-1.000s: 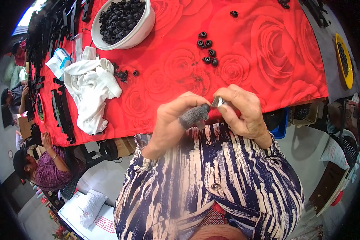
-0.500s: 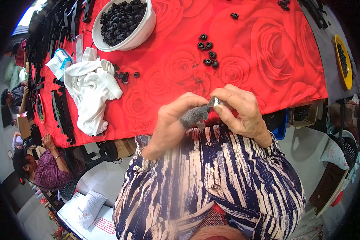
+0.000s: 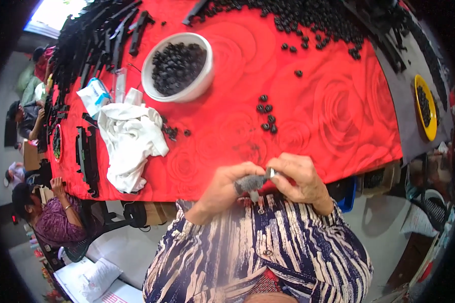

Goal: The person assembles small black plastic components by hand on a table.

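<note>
Close to the table's near edge, my two hands meet in front of my striped shirt. My left hand (image 3: pixel 220 191) is closed, with a grey knitted finger cover (image 3: pixel 248 184) on one finger. Whatever small dark piece it pinches is mostly hidden at the fingertips. Between the thumb and fingers of my right hand (image 3: pixel 302 183) is a small shiny metal blade (image 3: pixel 271 173), its edge against the left fingertips. Beyond them, several small round black parts (image 3: pixel 268 108) lie loose on the red rose-patterned cloth (image 3: pixel 333 111).
A white bowl (image 3: pixel 207 83) full of black parts stands at the back left, near a crumpled white cloth (image 3: pixel 129 144). Long black strips (image 3: pixel 87 161) lie leftward. A heap of black parts (image 3: pixel 318 20) spreads along the far side. A yellow plate (image 3: pixel 418 83) sits at right. A person (image 3: pixel 60 222) sits at left.
The view has tilted up, so the table's things sit lower and more of the far heap shows. My hands stay together, and the blade has turned so less of it shows.
</note>
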Motion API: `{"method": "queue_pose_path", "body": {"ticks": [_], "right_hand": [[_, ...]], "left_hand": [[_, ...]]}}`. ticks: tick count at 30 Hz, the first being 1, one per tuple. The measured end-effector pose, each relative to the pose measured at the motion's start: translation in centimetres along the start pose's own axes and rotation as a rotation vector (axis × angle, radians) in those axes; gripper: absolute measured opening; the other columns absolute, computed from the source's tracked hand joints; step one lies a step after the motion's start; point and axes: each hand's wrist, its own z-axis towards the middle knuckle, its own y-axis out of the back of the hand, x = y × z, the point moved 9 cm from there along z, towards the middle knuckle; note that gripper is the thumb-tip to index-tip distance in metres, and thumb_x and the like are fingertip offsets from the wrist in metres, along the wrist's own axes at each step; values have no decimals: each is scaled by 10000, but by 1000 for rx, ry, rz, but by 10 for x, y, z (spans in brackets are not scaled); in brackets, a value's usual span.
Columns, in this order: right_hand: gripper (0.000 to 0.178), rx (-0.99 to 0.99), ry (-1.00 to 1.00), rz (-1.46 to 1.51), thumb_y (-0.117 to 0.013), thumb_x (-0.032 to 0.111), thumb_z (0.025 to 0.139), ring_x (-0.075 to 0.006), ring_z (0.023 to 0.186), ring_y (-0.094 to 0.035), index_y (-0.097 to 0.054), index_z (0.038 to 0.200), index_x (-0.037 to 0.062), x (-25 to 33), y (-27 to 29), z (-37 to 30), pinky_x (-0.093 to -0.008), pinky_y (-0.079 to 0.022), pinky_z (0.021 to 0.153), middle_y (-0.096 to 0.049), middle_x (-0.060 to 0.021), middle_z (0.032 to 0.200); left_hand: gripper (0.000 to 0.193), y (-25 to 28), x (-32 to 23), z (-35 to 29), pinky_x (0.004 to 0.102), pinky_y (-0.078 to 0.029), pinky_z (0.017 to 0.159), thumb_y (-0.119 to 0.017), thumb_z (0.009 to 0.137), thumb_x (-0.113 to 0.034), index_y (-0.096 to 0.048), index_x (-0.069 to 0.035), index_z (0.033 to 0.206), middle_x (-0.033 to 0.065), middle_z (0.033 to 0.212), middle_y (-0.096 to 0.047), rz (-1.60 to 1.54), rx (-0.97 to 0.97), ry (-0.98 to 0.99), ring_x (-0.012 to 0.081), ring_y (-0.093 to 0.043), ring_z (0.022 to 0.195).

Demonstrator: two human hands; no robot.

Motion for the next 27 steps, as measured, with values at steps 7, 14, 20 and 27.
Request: {"method": "queue_pose_path", "body": {"ticks": [7, 14, 20, 27], "right_hand": [[150, 188, 79, 144, -604, 39, 691, -236, 499, -485, -594, 831, -12, 1, -7, -5, -342, -360, 458, -481, -91, 600], [351, -61, -18, 104, -684, 13, 659, -204, 549, -541, -599, 998, -19, 2, 14, 9, -300, -413, 479, -540, -100, 686], [332, -167, 222, -16, -723, -4, 663, -179, 531, -510, -618, 975, -50, 14, -3, 7, -273, -390, 465, -590, -105, 706], [311, -238, 347, -178, -718, -16, 640, -208, 499, -522, -616, 933, -38, 36, -3, -5, -304, -395, 441, -558, -98, 663]], "left_hand": [[193, 12, 10, 11, 180, -428, 548, -578, 890, -138, -631, -41, 1048, 8, 847, -645, 97, -33, 101, 58, -582, 624], [210, 20, -2, 14, 191, -463, 607, -589, 860, -63, -609, 17, 1053, 35, 857, -615, -299, -111, -109, 63, -550, 681], [213, 10, 14, 12, 160, -472, 626, -563, 866, -24, -583, 30, 1071, 47, 896, -616, -293, 21, -84, 52, -565, 732], [208, 1, 23, 4, 163, -493, 643, -564, 876, -49, -581, 32, 1067, 28, 881, -617, -441, 40, 26, 44, -574, 734]]}}
